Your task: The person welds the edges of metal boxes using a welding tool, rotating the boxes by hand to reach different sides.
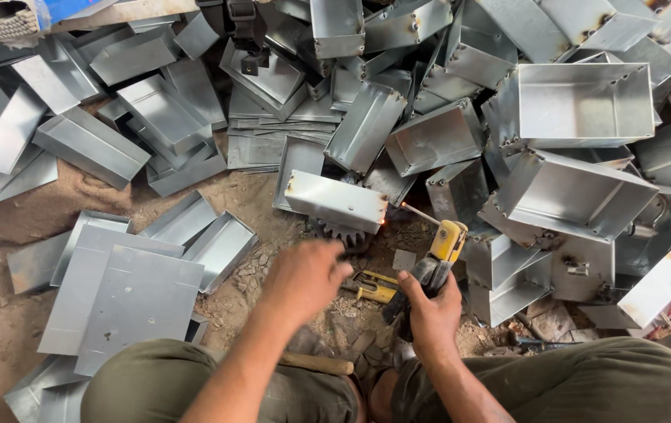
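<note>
Knees in olive trousers [218, 376] fill the 6 o'clock edge of the head view; a wooden handle [316, 363] lies on the floor between them.

Right hand [429, 309]: fingers wrapped tight around the grip of a yellow-headed electrode holder [445, 243]. Its rod [418, 213] runs toward 10 o'clock, and the tip glows at the lower right corner of a sheet-metal box [335, 202].

Left hand [304, 278]: motion-blurred, so whether the fingers are spread or curled cannot be told. It hovers just below a toothed gear [343, 233], on which the box rests.

Governing relation: the box lies at 12 o'clock from both hands, long axis running roughly 9 to 3 o'clock with a slight downward tilt at 3. The left hand is the nearer of the two; the right reaches it only through the rod.

A yellow-handled tool [375, 288] lies on the dirt floor [85, 196] between the hands. Flat blanks [136, 301] are stacked at 9 o'clock; finished boxes [578, 102] are heaped from 12 to 3 o'clock.
</note>
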